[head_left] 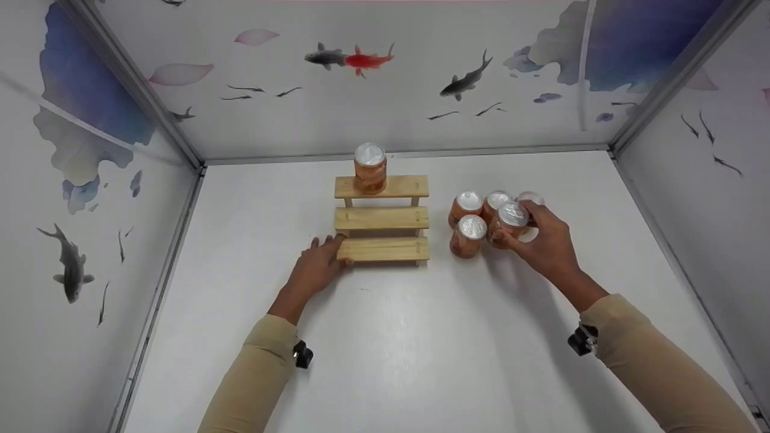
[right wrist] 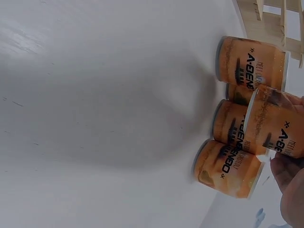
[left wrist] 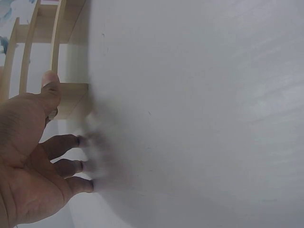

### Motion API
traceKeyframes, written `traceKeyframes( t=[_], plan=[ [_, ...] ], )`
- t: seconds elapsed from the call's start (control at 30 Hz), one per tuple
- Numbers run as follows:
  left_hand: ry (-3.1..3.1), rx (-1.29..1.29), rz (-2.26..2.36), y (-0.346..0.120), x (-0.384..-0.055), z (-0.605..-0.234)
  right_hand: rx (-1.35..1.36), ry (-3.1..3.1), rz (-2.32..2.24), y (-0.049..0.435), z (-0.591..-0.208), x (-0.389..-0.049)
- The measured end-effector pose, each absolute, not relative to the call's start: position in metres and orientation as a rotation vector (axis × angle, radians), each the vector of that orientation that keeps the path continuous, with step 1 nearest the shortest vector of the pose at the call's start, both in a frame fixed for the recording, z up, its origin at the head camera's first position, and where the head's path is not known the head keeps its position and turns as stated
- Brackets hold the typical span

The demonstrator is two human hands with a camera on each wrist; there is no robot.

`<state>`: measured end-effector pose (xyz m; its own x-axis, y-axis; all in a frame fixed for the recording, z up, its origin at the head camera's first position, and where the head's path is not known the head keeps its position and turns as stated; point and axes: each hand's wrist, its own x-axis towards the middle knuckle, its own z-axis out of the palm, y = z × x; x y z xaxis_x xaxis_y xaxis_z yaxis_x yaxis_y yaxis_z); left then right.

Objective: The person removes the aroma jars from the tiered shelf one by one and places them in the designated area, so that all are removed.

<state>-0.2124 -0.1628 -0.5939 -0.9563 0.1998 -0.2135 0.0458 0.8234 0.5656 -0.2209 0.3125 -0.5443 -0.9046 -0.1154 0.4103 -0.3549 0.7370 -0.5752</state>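
My right hand point(head_left: 550, 240) grips an orange-labelled can with a silver lid point(head_left: 512, 214), thumb on one side and fingers on the other. In the right wrist view the held can point(right wrist: 275, 123) is raised off the table and overlaps the standing cans. Several like it, such as the front can point(head_left: 468, 237), stand grouped beside it; one is partly hidden by my fingers. At the left end of a three-step wooden stand point(head_left: 382, 249), my left hand point(head_left: 317, 264) pinches the lowest step between thumb point(left wrist: 50, 80) and index finger. Its other fingertips reach down to the table.
Another can point(head_left: 370, 171) stands on the top step, left of its middle. The white table point(head_left: 397, 349) is bounded by a back wall point(head_left: 409, 120) and side walls printed with fish.
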Motion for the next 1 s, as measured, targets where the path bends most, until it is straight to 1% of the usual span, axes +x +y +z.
traceKeyframes(
  t=[0.43, 1.0],
  plan=[
    [2.75, 0.168, 0.858, -0.162, -0.211, -0.595, 0.376, -2.663, 1.042, 0.31, -0.571, -0.219],
    [2.735, 0.152, 0.827, -0.161, -0.211, -0.593, 0.343, -2.736, 1.086, 0.309, -0.58, -0.219]
  ],
)
